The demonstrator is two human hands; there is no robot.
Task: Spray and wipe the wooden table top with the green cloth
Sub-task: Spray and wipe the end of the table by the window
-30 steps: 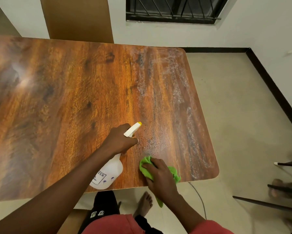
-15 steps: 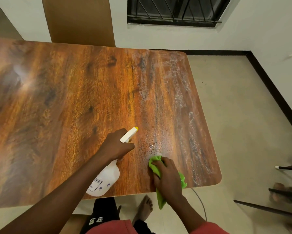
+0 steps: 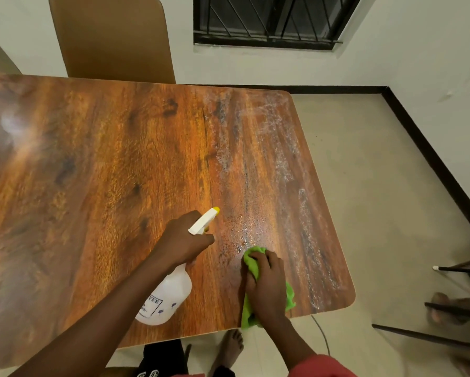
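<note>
Being gripped by the left hand (image 3: pixel 185 240), the spray bottle (image 3: pixel 165 300) is being aimed up-right at lower centre; the green cloth (image 3: pixel 251 257) is being clutched and pressed on the wet tabletop (image 3: pixel 92 172) by the right hand (image 3: pixel 266 284), just right of it.

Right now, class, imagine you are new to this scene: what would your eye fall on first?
The bright green cloth, gripped by the right hand near the front right corner of the wooden table top, stands out most. Beside it, the left hand grips a yellow-tipped white spray bottle, aimed at glistening droplets ahead of the cloth. Pale wet streaks run along the table's right side.
</note>
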